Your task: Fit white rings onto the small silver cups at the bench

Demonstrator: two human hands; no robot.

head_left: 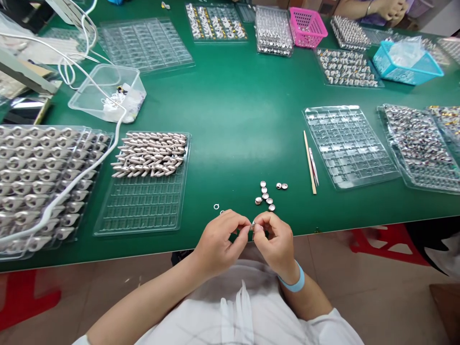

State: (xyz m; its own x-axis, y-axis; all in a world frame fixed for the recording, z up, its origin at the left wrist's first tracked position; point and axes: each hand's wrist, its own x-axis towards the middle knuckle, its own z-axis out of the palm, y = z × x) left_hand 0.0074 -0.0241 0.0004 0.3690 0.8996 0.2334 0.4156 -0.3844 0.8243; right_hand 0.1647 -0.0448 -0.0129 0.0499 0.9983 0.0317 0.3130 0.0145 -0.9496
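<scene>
At the near table edge, my left hand (223, 239) and my right hand (277, 239) meet fingertip to fingertip. Both are closed in a pinch on a small silvery metal part (253, 225), mostly covered by the fingers. Just beyond my right hand lie several small round metal caps (265, 190), and two more metal caps (281, 186) sit to their right. A thin white ring (216, 206) rests beyond my left hand; a second ring is partly hidden behind it.
Left, a clear tray (140, 206) carries rows of metal parts (151, 153), near stacked trays (36, 177) and a white cable (72, 189). Right lie a wooden stick (309, 163), tweezers (314, 167) and a clear tray (352, 143). Another person's hands (393, 9) show at the back.
</scene>
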